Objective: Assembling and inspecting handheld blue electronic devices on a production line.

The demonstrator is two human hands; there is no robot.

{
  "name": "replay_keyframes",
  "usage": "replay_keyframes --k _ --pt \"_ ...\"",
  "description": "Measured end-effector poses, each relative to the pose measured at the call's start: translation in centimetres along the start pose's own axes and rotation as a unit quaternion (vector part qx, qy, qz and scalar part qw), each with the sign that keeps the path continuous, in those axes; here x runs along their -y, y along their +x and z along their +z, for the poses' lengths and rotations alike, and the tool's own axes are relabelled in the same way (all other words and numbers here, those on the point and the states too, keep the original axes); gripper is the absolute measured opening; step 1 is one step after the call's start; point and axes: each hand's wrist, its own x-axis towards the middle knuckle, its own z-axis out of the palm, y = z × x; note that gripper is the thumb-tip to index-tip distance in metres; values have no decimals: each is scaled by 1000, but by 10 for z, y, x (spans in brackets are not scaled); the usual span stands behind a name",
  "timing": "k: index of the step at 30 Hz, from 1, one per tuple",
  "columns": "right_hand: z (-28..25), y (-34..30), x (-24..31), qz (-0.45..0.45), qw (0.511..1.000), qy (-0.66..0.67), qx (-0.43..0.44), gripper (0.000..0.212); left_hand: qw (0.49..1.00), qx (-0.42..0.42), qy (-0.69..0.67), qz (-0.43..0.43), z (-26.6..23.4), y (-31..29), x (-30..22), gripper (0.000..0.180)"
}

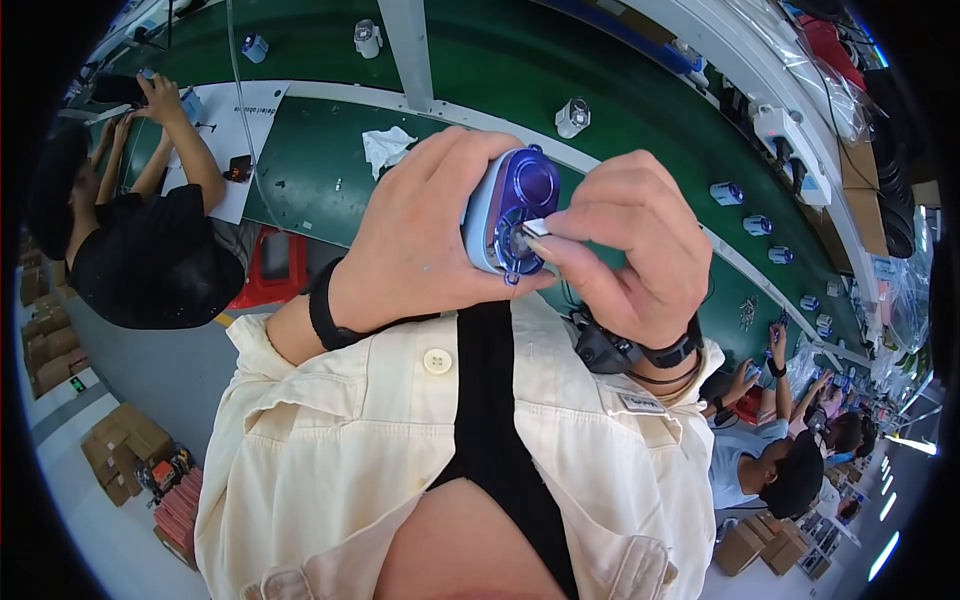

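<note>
My left hand is wrapped round a small light-blue device with a glossy purple front, held up before my chest. A round purple disc sits at the upper end of that front, and a second round recess lies below it. Between thumb and forefinger my right hand pinches a small white-and-dark flat piece. That piece is right at the lower recess; whether it touches is hidden by my fingertips. Small purple loops stick out at both ends of the device.
Beyond my hands runs a green work surface with a crumpled white tissue. Similar devices stand on the green belt behind, one near my right hand. A metal post rises ahead. Co-workers sit left and right, by a red stool.
</note>
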Motion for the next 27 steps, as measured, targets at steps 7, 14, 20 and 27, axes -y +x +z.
replay_keyframes --k 7,14,20,27 --pt "9 -2 -1 40 996 79 -15 23 997 -73 12 -14 2 -1 1 75" --pt "16 -13 -7 219 925 309 15 36 987 -125 91 52 2 -1 5 71" --pt "20 -10 -6 292 872 393 3 74 975 -156 130 92 4 2 7 64" --pt "17 2 7 424 740 522 12 85 972 -165 87 145 6 3 7 59"
